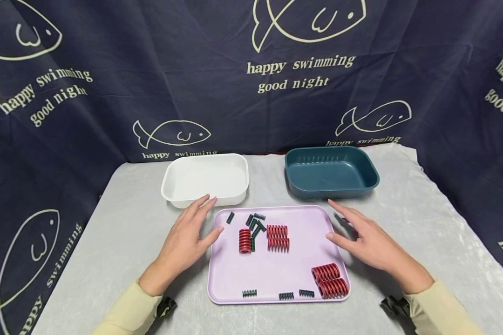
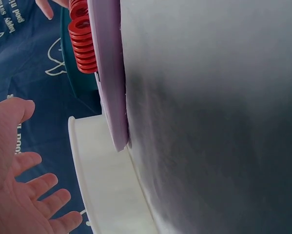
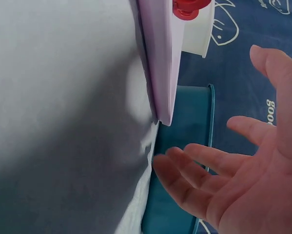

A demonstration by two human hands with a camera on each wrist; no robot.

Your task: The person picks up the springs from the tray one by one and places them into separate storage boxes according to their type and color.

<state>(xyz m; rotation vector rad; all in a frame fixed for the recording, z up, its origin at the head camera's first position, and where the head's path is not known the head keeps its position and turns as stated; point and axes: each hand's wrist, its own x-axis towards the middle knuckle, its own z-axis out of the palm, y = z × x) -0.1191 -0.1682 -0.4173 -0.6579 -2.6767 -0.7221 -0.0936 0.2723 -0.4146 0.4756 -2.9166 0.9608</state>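
My left hand (image 1: pixel 187 236) hovers by the left edge of a lilac tray (image 1: pixel 276 274), thumb spread from the fingers, holding nothing. Across from it, my right hand (image 1: pixel 366 237) is held at the tray's right edge, also spread and holding nothing. On the tray one thick red spring (image 1: pixel 245 241) stands left of centre, with a cluster of small dark green springs (image 1: pixel 253 224) behind and beside it. Two red springs (image 1: pixel 278 243) lie just right of these. Another red pair (image 1: pixel 333 288) fills the front right corner. Several small dark springs (image 1: pixel 286 296) lie along the front edge.
A white basin (image 1: pixel 205 179) stands behind the tray on the left, a teal basin (image 1: pixel 331 179) behind it on the right. Pale grey cloth (image 1: pixel 121 242) covers the table. A dark blue fish-print curtain (image 1: pixel 234 102) hangs around the back and sides.
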